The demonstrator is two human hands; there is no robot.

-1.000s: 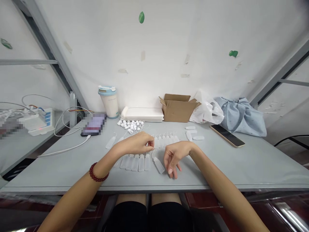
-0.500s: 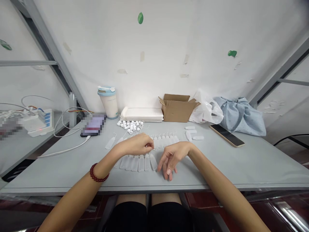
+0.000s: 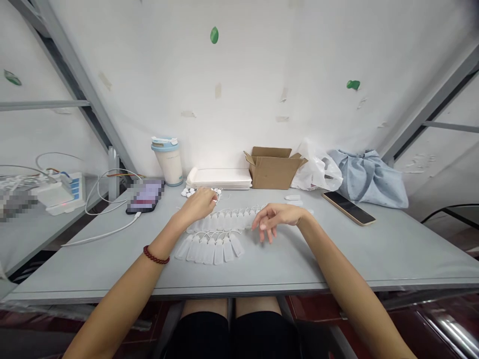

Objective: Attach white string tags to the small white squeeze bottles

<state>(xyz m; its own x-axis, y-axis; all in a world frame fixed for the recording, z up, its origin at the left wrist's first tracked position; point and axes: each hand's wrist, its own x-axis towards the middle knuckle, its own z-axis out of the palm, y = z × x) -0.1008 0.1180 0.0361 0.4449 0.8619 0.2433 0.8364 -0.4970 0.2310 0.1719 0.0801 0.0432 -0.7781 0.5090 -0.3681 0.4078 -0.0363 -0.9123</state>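
Observation:
My left hand (image 3: 198, 203) is over the pile of small white cap-like pieces (image 3: 187, 192) at the back of the table. Its fingers are curled together, and what lies between them is hidden. My right hand (image 3: 276, 220) hovers with loosely spread fingers at the right end of the rows and holds nothing. A front row of flat, translucent white tags (image 3: 210, 249) with thin loops fans out on the table. Behind it runs a second row of similar tags (image 3: 228, 219), partly covered by my hands. A few loose white pieces (image 3: 293, 198) lie beyond my right hand.
Along the wall stand a lidded cup (image 3: 168, 162), a stack of white trays (image 3: 220, 178), an open cardboard box (image 3: 272, 171), a white plastic bag (image 3: 316, 169) and a blue cloth bundle (image 3: 368, 177). Phones lie at left (image 3: 145, 195) and right (image 3: 348, 208), with a white cable (image 3: 101, 240).
My left hand has moved back and left from the front row to the small white pieces. My right hand has lifted away from the front row's end and moved back. The front row's loops now show.

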